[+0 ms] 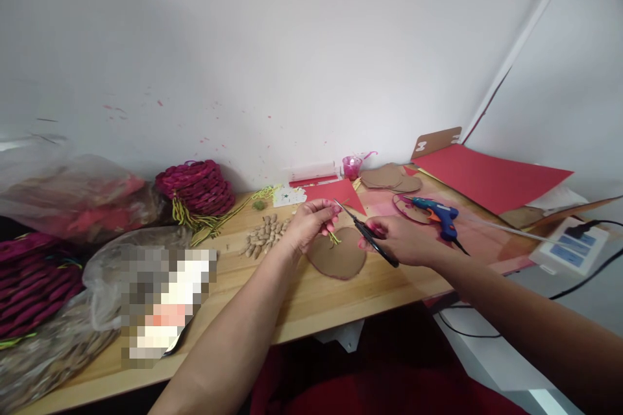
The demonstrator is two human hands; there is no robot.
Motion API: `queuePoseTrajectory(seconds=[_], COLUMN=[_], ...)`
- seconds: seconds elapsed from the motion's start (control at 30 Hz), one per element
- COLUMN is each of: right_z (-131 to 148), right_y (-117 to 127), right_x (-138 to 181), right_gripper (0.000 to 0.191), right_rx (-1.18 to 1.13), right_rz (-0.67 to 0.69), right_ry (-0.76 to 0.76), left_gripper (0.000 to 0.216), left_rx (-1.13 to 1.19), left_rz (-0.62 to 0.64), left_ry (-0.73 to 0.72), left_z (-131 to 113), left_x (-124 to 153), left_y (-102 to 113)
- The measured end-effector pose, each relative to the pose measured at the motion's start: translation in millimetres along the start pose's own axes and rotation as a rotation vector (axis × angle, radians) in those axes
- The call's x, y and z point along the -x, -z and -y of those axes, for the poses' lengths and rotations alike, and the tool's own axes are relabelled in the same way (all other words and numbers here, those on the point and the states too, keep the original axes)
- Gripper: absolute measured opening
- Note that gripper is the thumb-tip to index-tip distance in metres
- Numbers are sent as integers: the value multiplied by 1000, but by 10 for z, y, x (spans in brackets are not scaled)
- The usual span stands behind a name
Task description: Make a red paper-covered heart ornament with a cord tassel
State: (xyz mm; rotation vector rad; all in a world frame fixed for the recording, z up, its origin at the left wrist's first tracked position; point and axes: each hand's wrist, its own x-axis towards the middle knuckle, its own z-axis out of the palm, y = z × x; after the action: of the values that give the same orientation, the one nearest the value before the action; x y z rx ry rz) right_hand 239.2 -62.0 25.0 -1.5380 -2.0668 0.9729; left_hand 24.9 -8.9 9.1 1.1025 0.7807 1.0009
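My right hand (396, 240) is closed around the black handles of a pair of scissors (372, 243). Their blades point up and left, with the tips close to my left fingers. My left hand (311, 224) pinches yellow-green yarn (333, 239), whose short ends show below the fingertips; the pinched part is hidden. Under both hands lies a round brown cardboard piece (335, 266) with a pinkish edge. Just left of it is a loose pile of unshelled peanuts (265, 237).
A blue glue gun (442, 213) rests on another cardboard disc at right, before a large red sheet (491, 175) and a power strip (572, 249). Braided magenta bundles (197, 188), plastic bags (131, 246) and a pixelated object (168, 305) occupy the left. A pink cup (351, 166) stands behind.
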Motion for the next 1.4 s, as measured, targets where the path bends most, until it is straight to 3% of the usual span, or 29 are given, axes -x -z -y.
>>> queuePoseTrajectory(seconds=[0.97,1.2,1.3,1.4], right_z=[-145,-179,-183,-214], right_y=[-21,26,56,90], right_x=[41,59,67,51], right_gripper=[25,41,47,49], right_rx=[61,-84,31,318], right_rz=[-64,-47,-82,-183], right_ry=[44,-39,-40,-48], left_gripper=[17,30,36,39], left_rx=[-92,-66,-69,-68], left_rz=[-28,-45,-35,-29], left_ry=[30,11,-2,-17], left_z=[41,28,27,29], left_x=[-19,-24,-29,-37], left_y=[-35,-12,4,19])
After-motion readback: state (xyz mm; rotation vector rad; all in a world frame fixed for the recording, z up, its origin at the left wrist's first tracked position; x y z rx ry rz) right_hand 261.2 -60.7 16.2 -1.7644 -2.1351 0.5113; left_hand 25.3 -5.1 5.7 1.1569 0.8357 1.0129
